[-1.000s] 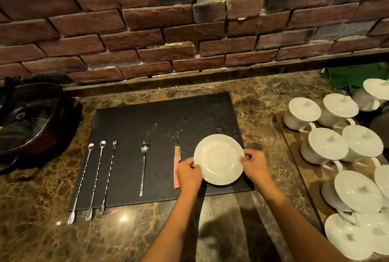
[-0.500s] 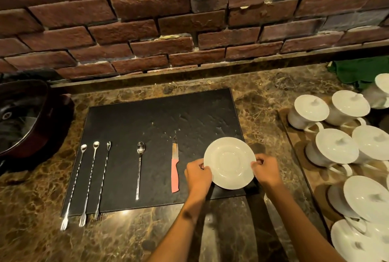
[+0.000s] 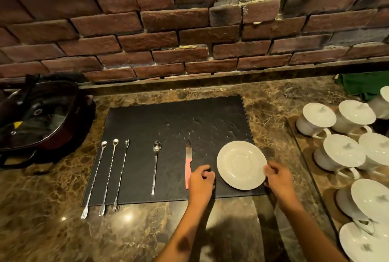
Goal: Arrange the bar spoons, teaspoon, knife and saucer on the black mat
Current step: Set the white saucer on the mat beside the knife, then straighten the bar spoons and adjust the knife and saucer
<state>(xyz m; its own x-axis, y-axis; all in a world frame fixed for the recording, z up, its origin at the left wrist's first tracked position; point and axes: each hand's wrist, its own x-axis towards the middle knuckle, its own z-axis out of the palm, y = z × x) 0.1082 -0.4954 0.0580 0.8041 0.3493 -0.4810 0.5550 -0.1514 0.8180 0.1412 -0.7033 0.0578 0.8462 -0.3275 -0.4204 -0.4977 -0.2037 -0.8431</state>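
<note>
A black mat (image 3: 168, 122) lies on the marble counter. Three long bar spoons (image 3: 109, 175) lie side by side on its left part, their forked ends past the front edge. To their right lie a teaspoon (image 3: 155, 167) and a pink-handled knife (image 3: 188, 167). A white saucer (image 3: 242, 165) rests flat on the mat's front right corner. My right hand (image 3: 277, 179) pinches the saucer's right rim. My left hand (image 3: 201, 181) hovers between knife and saucer, fingers loosely curled, a small gap from the rim.
Several white lidded cups (image 3: 317, 118) stand on a wooden tray (image 3: 303, 156) at the right, with a green cloth (image 3: 362, 85) behind them. A dark red bag (image 3: 37, 118) sits at the left. The brick wall (image 3: 189, 40) closes off the back.
The saucer has slid to the right, away from the knife, toward the mat's right edge. My left hand has come off its left rim; my right hand stays on the right rim.
</note>
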